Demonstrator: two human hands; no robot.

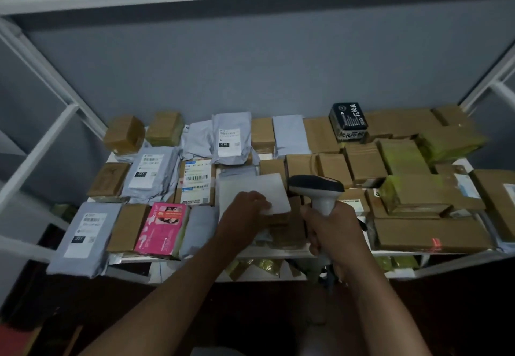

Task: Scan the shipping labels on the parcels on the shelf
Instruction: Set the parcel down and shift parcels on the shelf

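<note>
Many parcels cover the white shelf (267, 254): brown cardboard boxes and grey mailer bags. My left hand (245, 212) grips the near edge of a flat white parcel (252, 188) in the shelf's middle; its upper face shows no label. My right hand (330, 230) holds the handle of a grey and black barcode scanner (316, 187), whose head points left, right beside the white parcel. Labelled grey bags lie at the front left (85, 237), the middle left (150, 171) and the back (230, 139). A labelled box (196, 184) sits left of the white parcel.
A pink box (161, 230) lies at the front left. A black box (348, 117) stands at the back right. Stacked brown boxes (429, 233) fill the right side. White frame bars (41, 144) slant on both sides. More packets lie on a lower shelf (267, 268).
</note>
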